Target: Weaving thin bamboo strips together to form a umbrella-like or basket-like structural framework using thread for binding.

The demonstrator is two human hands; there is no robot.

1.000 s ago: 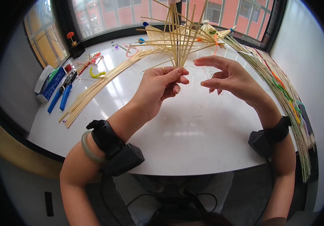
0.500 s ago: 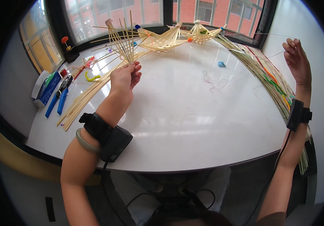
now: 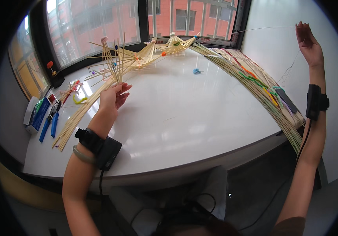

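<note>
At the left middle, my left hand (image 3: 114,96) is closed on the gathered near end of several thin bamboo strips (image 3: 116,70), which fan out upward and away from the fingers. They belong to or overlap a pale woven bamboo piece (image 3: 139,57) with pointed, tied tips and small coloured ties, standing along the window side. Far to the right, my right hand (image 3: 310,47) is raised high with its fingers drawn together on a thin thread (image 3: 265,28). One length runs leftward toward the woven piece's far tip; a loose, tangled end hangs below the hand.
Long loose bamboo strips (image 3: 78,114) lie left, beside blue-handled pliers (image 3: 51,120), a blue box (image 3: 39,114) and a yellow-green fuzzy stem (image 3: 79,100). Greenish strips (image 3: 251,80) with coloured fuzzy stems and a dark flat object (image 3: 286,99) line the right edge. A blue fuzzy bit (image 3: 196,71) sits mid-table.
My right hand has risen, and the loose thread has lifted off the table with it. The view has swung right. My left hand still grips the strips, its fingers slightly looser.
</note>
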